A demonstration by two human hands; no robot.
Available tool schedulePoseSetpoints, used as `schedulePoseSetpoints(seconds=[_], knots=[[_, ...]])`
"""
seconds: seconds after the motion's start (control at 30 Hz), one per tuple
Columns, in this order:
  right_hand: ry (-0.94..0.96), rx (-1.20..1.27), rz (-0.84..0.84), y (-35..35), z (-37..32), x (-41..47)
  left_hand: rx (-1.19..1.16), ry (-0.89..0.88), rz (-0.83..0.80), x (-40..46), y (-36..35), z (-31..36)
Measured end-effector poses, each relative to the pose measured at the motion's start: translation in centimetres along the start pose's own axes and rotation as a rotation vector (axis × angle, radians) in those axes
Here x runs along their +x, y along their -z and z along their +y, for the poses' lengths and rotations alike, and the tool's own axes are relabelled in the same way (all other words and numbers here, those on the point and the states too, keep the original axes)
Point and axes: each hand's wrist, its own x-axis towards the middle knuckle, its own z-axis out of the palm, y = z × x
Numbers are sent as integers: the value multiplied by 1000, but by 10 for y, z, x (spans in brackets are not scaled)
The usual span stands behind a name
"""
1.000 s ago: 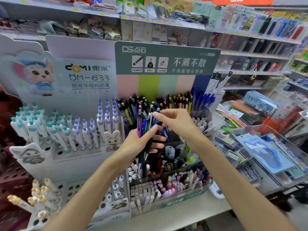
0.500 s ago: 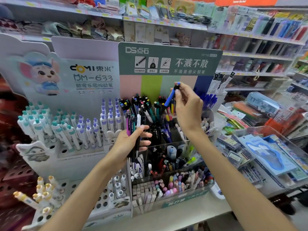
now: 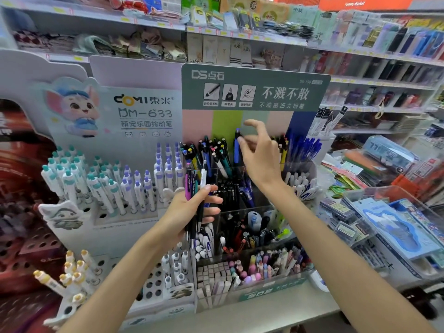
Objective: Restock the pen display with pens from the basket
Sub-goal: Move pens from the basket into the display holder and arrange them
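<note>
My left hand [image 3: 189,212] grips a bunch of pens [image 3: 195,180] upright: pink, teal, white and black barrels stick out above my fingers. It hovers in front of the pen display [image 3: 254,90], a tiered clear holder under a green header board. A blue pen [image 3: 236,150] stands upright in the display's back row among other pens. My right hand [image 3: 262,157] is beside it, fingers spread and loose, fingertips at the pen's upper barrel. No basket is in view.
A white display [image 3: 108,186] of teal and purple capped pens stands to the left. A clear bin [image 3: 396,227] of blue packaged items sits to the right. Erasers and pastel pens [image 3: 252,267] fill the front tray. Stocked shelves run behind.
My right hand carried the blue pen from the bunch up to the back row, lowered it in among the others, and its fingers have spread. The left hand held steady.
</note>
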Motion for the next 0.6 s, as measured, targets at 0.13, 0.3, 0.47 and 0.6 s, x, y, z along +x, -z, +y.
schedulePoseSetpoints(seconds=[0.13,0.3,0.47,0.6], knots=[[159,-217,-45,-5,7,-9,21,21,-40,-2,-1,0],[296,-476,30,-3,2,-10,30,13,-65,-3,-3,2],[-151,85,-283,5,-25,-32,-11,-31,-111,-4,-4,4],[-346,419,-386,7,-30,-33,4,-49,-97,-7,-1,4]])
